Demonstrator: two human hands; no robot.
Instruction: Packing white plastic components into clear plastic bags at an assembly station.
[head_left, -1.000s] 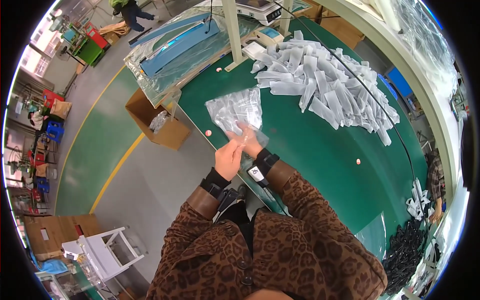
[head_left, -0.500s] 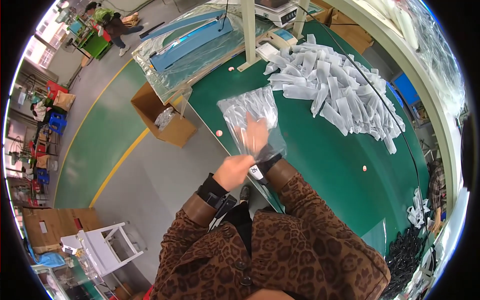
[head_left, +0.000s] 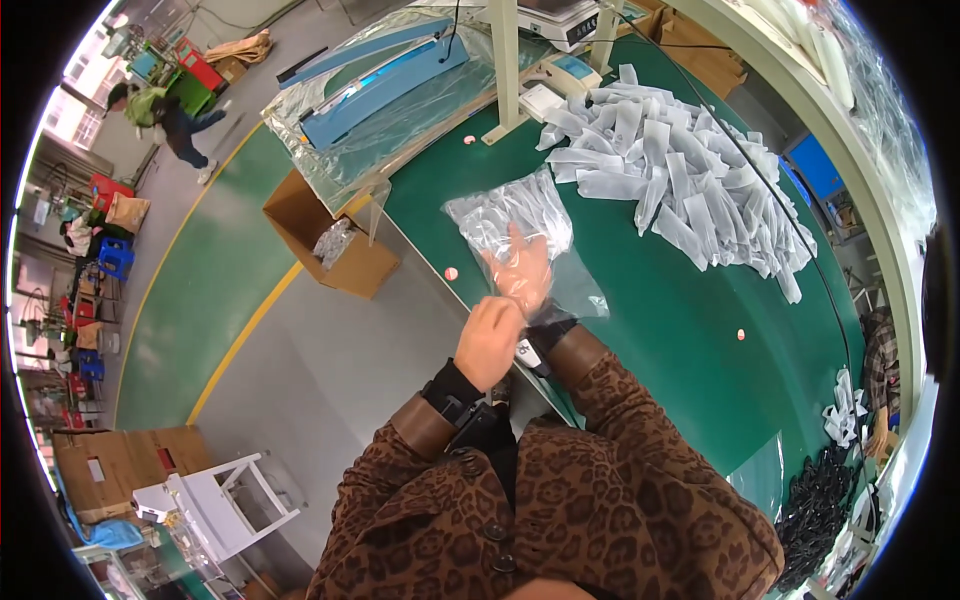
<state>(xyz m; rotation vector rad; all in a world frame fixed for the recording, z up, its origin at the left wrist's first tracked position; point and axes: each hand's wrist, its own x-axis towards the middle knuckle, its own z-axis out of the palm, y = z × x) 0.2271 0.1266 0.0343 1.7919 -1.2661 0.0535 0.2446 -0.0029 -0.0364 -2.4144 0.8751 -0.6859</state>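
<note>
A clear plastic bag [head_left: 512,215] filled with small white packets lies on the green table [head_left: 650,330] near its left edge. My right hand [head_left: 522,270] is pushed inside the bag's open mouth, fingers spread, seen through the film. My left hand [head_left: 489,340] grips the bag's near edge at the opening, just beside my right wrist. Both sleeves are leopard print with brown cuffs.
A large heap of white packets [head_left: 680,180] covers the table's far right. A blue sealing machine [head_left: 385,75] under plastic stands at the back left. An open cardboard box [head_left: 330,230] sits on the floor. A person [head_left: 165,115] walks far off. Black parts [head_left: 815,510] pile at the right.
The bag went from held up to lying on the table. My right hand slid into its mouth while my left hand dropped toward me to the bag's near edge.
</note>
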